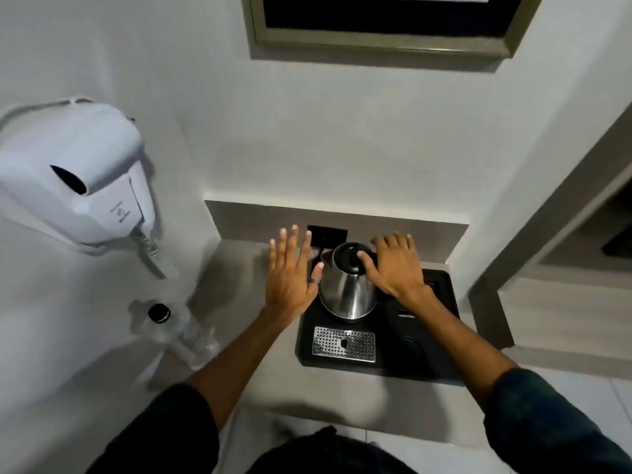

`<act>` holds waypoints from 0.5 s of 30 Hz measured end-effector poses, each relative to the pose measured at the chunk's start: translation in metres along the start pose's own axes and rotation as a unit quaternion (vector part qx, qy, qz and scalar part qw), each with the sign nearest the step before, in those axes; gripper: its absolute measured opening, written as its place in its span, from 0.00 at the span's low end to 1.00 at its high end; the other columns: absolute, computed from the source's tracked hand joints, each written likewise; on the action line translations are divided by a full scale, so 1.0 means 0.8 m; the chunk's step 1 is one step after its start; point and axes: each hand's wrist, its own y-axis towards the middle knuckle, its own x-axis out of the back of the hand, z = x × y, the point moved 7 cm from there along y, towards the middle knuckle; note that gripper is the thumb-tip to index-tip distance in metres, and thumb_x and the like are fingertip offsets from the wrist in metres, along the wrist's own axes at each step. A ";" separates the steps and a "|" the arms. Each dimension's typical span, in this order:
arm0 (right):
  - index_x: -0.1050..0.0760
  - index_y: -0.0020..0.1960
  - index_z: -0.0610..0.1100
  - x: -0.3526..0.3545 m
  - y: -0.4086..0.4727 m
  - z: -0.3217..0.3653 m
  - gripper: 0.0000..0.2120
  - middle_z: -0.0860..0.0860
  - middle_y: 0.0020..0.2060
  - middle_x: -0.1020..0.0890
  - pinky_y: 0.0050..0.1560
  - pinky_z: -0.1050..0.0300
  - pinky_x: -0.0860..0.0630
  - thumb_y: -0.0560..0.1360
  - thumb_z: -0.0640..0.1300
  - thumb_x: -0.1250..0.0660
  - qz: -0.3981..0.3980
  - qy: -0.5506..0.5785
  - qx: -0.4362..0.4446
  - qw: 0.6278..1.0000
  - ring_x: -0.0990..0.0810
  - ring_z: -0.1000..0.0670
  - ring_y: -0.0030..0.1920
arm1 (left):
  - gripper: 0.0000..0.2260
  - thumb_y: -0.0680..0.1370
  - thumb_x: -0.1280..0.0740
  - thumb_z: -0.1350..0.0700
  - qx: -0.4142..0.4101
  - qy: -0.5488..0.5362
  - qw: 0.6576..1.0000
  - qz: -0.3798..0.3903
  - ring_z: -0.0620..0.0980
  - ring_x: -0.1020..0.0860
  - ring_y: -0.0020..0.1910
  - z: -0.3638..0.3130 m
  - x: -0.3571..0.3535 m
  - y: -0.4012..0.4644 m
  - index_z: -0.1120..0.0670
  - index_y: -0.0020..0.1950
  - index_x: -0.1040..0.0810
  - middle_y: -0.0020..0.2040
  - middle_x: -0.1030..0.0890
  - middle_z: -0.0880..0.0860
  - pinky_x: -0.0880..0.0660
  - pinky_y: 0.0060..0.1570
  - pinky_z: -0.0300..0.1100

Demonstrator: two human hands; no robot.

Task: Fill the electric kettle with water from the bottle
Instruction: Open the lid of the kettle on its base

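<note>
Wall (307, 131): rising pale behind the counter, carrying a framed dark panel (393, 25) at the top.
Hair dryer unit (71, 172): hanging white on the left wall, coiled cord (154, 251) dropping beneath it.
Counter (239, 268): lying grey in a recessed niche, bearing the tray and the bottle.
Tray (441, 323): sitting black on the counter's right part, holding the kettle at its back and a perforated metal drip grate (343, 343) at its front.
Electric kettle (347, 292): standing upright on the tray, steel body, black lid (349, 258) closed, between the two hands.
Water bottle (171, 326): standing clear and blurred on the counter left of the tray, black cap on, well apart from both hands.
Right hand (393, 265): gripping the kettle's handle side, thumb pressing on the lid's edge.
Left hand (290, 268): hovering spread and empty just beside the kettle's left, fingers splayed, thumb close against the spout side; touching or not, unclear.
Wall socket (326, 236): showing dark behind the kettle.
</note>
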 end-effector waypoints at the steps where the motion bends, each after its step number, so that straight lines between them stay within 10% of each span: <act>1: 0.22 0.67 0.41 -0.014 0.005 -0.009 0.33 0.38 0.64 0.17 0.79 0.36 0.36 0.84 0.67 0.48 0.045 -0.011 -0.025 0.999 0.23 0.36 0.70 | 0.31 0.84 0.44 0.41 0.008 0.000 1.000 0.024 0.63 0.49 0.84 0.002 -0.009 -0.003 0.54 0.84 0.42 0.84 0.46 0.61 0.45 0.80 0.64; 7: 0.24 0.40 0.43 -0.035 0.031 -0.018 0.42 0.46 0.37 0.17 0.53 0.45 0.20 0.70 0.83 0.44 0.193 0.124 -0.097 0.969 0.17 0.42 0.41 | 0.30 0.83 0.42 0.42 0.013 -0.007 0.999 0.051 0.63 0.48 0.84 0.003 -0.032 -0.025 0.51 0.84 0.42 0.84 0.44 0.61 0.47 0.81 0.63; 15: 0.24 0.36 0.42 -0.060 0.052 -0.030 0.28 0.49 0.29 0.21 0.35 0.56 0.30 0.72 0.68 0.28 0.198 0.234 -0.110 0.946 0.23 0.46 0.31 | 0.31 0.82 0.39 0.44 0.035 -0.005 0.998 0.054 0.66 0.47 0.83 0.016 -0.037 -0.039 0.54 0.83 0.40 0.83 0.43 0.63 0.46 0.81 0.64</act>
